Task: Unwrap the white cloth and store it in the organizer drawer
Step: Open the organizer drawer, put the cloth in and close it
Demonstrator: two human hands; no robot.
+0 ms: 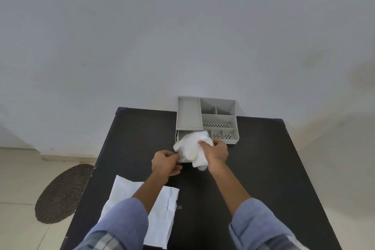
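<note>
The white cloth [191,147] is bunched up over the pulled-out drawer [183,159] at the front left of the grey organizer [207,120]. My right hand [216,151] grips the cloth from the right and presses it down into the drawer. My left hand [165,162] pinches the drawer's left front corner, right beside the cloth's edge. Most of the drawer is hidden under the cloth.
The organizer stands at the far edge of a black table [263,168], against a white wall. A flat white paper wrapper [162,213] lies near me on the left, partly under my left forearm. An oval dark mat [63,193] lies on the floor left of the table.
</note>
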